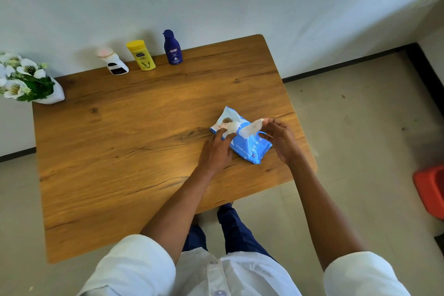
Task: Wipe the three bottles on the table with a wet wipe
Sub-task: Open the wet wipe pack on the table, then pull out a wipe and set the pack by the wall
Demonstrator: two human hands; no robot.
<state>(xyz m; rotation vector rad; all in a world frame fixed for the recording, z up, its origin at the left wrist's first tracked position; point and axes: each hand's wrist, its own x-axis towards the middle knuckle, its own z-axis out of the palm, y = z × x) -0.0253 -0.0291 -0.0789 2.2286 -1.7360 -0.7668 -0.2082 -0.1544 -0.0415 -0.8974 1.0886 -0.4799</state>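
Note:
Three bottles stand in a row at the table's far edge: a white bottle with a pink cap (112, 62), a yellow bottle (141, 55) and a dark blue bottle (172, 48). A blue wet-wipe pack (249, 145) lies on the wooden table (120, 139) towards the right. My left hand (216, 151) rests on the pack, its fingers pinching a bunched white wet wipe (233, 127) at the opening. My right hand (280, 138) holds the pack's peeled-back flap (252, 128) up between thumb and fingertip.
A white pot of white flowers (26, 80) sits on the table's far left corner. A red plastic stool or tub (430, 190) stands on the floor to the right. A white wall runs behind the table.

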